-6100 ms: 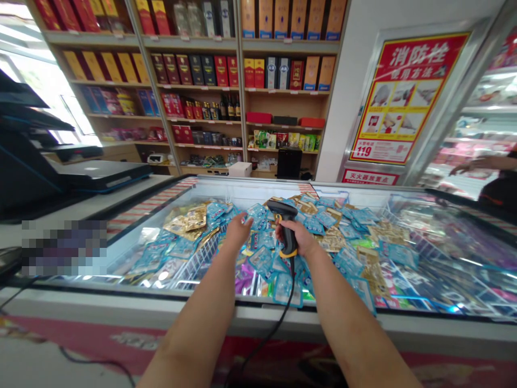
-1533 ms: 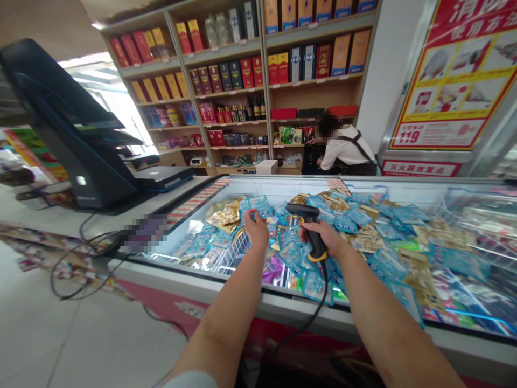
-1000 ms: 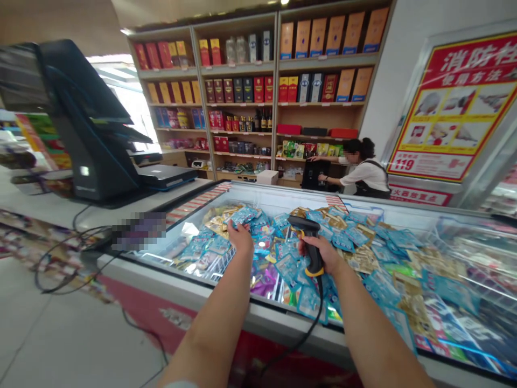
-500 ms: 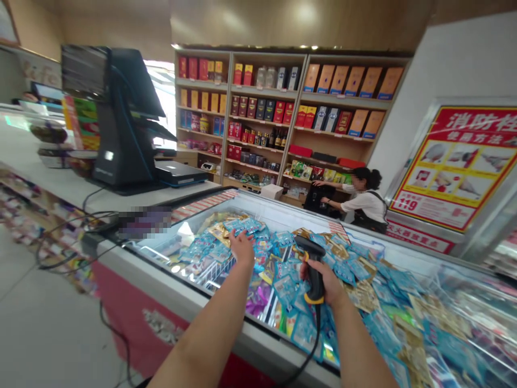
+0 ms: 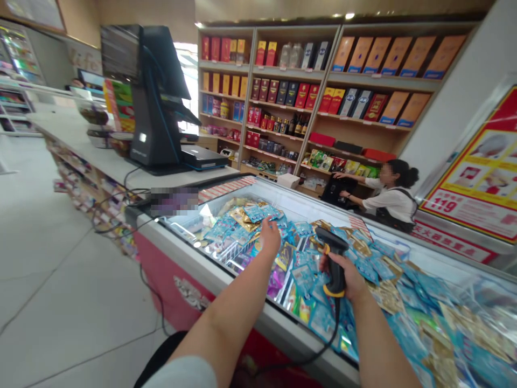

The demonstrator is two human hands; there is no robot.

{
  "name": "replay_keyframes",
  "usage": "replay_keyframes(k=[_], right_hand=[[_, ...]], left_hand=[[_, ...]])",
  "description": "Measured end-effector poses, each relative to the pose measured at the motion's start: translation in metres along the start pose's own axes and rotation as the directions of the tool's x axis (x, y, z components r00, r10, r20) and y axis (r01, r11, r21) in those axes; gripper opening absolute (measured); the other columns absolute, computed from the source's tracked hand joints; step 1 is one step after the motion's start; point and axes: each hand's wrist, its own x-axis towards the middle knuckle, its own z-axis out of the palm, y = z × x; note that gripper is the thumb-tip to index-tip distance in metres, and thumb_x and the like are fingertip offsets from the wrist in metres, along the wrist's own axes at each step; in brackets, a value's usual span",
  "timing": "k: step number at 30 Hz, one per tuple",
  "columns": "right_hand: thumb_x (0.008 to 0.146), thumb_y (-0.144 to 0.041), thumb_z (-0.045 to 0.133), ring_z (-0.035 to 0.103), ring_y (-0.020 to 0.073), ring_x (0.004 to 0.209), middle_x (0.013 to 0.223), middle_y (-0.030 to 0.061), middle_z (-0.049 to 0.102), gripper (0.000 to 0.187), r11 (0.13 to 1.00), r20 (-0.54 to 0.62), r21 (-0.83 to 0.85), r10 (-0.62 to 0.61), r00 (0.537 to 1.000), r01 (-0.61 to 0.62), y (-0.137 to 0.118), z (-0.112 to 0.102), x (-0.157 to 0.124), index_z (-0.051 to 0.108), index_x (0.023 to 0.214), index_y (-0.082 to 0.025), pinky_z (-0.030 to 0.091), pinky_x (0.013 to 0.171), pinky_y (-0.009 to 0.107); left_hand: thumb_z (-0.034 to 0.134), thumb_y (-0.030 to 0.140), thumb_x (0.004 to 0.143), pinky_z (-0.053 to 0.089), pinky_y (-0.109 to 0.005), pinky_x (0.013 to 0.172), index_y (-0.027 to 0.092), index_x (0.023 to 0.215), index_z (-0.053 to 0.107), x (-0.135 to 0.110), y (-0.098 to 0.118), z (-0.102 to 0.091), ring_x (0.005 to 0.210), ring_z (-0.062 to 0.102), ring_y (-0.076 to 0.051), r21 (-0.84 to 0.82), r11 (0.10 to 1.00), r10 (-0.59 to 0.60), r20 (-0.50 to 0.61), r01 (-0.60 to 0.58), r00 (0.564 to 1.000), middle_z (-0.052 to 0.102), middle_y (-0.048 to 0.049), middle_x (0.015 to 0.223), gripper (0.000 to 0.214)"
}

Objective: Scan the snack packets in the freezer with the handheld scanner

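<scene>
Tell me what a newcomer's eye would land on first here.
Probably the black-and-yellow handheld scanner, gripped in the person's right hand near the middle. Next, the blue and gold packets strewn across the long chest below. Behind, tall shelves hold rows of bright boxes.

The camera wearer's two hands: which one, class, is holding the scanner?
The right hand, wrapped around the black-and-yellow scanner; the left hand is apart from it, beside blue packets.
</scene>
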Motion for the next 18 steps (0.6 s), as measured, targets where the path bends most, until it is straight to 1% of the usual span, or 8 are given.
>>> replay_keyframes(k=[2, 5, 8, 10, 12, 13, 16, 18], right_hand=[[0.074, -0.038, 0.071, 0.06, 0.0156, 0.062, 0.067, 0.0027, 0.067, 0.022, 1.0, 0.008, -0.008, 0.004, 1.0, -0.004, 0.0, -0.002, 0.0, 0.068, 0.082, -0.018, 0.048, 0.06, 0.027], [0.073, -0.038, 0.072, 0.061, 0.0156, 0.061, 0.069, 0.0024, 0.068, 0.023, 0.999, -0.01, 0.023, 0.025, 1.0, -0.025, 0.001, -0.003, 0.002, 0.069, 0.084, -0.018, 0.049, 0.059, 0.027], [0.073, -0.037, 0.073, 0.061, 0.0158, 0.06, 0.069, 0.0021, 0.068, 0.024, 0.997, -0.02, 0.064, 0.034, 0.999, -0.033, 0.001, -0.003, 0.003, 0.068, 0.085, -0.018, 0.049, 0.058, 0.027], [0.073, -0.037, 0.072, 0.061, 0.0161, 0.06, 0.068, 0.0025, 0.067, 0.023, 0.997, -0.016, 0.066, 0.029, 0.999, -0.028, 0.0, -0.002, 0.003, 0.068, 0.085, -0.017, 0.049, 0.058, 0.027], [0.074, -0.036, 0.072, 0.061, 0.0158, 0.059, 0.067, 0.0028, 0.067, 0.023, 0.998, -0.019, 0.054, 0.018, 1.0, -0.017, -0.001, 0.0, 0.003, 0.067, 0.084, -0.017, 0.048, 0.056, 0.027], [0.074, -0.036, 0.071, 0.061, 0.0155, 0.058, 0.067, 0.0028, 0.067, 0.023, 0.999, -0.021, 0.049, 0.014, 1.0, -0.013, -0.001, 0.002, 0.002, 0.067, 0.084, -0.016, 0.048, 0.055, 0.026], [0.072, -0.035, 0.072, 0.061, 0.0151, 0.057, 0.066, 0.0024, 0.067, 0.024, 0.998, -0.022, 0.064, 0.014, 1.0, -0.012, -0.003, 0.005, 0.002, 0.066, 0.085, -0.016, 0.048, 0.055, 0.026], [0.071, -0.035, 0.073, 0.061, 0.0153, 0.056, 0.065, 0.0024, 0.067, 0.025, 0.997, -0.028, 0.078, 0.023, 0.999, -0.021, -0.004, 0.007, 0.002, 0.066, 0.085, -0.016, 0.049, 0.056, 0.027]], left_hand=[[0.044, 0.028, 0.09, 0.047, -0.033, 0.084, 0.019, 0.122, 0.053, -0.005, 0.0, 0.0, 0.093, 0.064, -0.02, 0.112, 0.993, 0.033, 0.11, -0.046, 0.993, 0.066, -0.0081, 0.112, 0.035], [0.048, 0.028, 0.088, 0.044, -0.033, 0.094, 0.019, 0.126, 0.052, -0.013, -0.002, 0.004, 0.106, 0.06, -0.021, 0.254, 0.944, 0.14, 0.276, -0.212, 0.951, 0.062, -0.0083, 0.122, 0.039], [0.05, 0.032, 0.088, 0.038, -0.035, 0.102, 0.018, 0.129, 0.051, -0.018, -0.005, 0.015, 0.119, 0.052, -0.023, 0.343, 0.834, 0.266, 0.436, -0.432, 0.86, 0.057, -0.0107, 0.13, 0.043], [0.05, 0.033, 0.088, 0.035, -0.036, 0.105, 0.017, 0.131, 0.049, -0.019, -0.003, 0.024, 0.122, 0.049, -0.024, 0.37, 0.756, 0.307, 0.528, -0.54, 0.792, 0.055, -0.0124, 0.132, 0.046], [0.049, 0.034, 0.089, 0.035, -0.036, 0.105, 0.014, 0.133, 0.047, -0.018, 0.001, 0.035, 0.122, 0.05, -0.025, 0.391, 0.7, 0.308, 0.591, -0.598, 0.746, 0.054, -0.0142, 0.133, 0.048], [0.048, 0.034, 0.089, 0.035, -0.036, 0.105, 0.013, 0.133, 0.046, -0.017, 0.004, 0.04, 0.121, 0.05, -0.026, 0.407, 0.678, 0.297, 0.611, -0.613, 0.734, 0.054, -0.0152, 0.132, 0.049], [0.04, 0.032, 0.092, 0.034, -0.037, 0.105, 0.009, 0.131, 0.048, -0.011, 0.013, 0.055, 0.122, 0.049, -0.027, 0.475, 0.621, 0.235, 0.647, -0.624, 0.726, 0.055, -0.0187, 0.129, 0.046], [0.037, 0.029, 0.093, 0.033, -0.038, 0.106, 0.009, 0.127, 0.052, -0.005, 0.019, 0.064, 0.125, 0.048, -0.027, 0.509, 0.604, 0.169, 0.67, -0.613, 0.723, 0.054, -0.0204, 0.129, 0.042]])
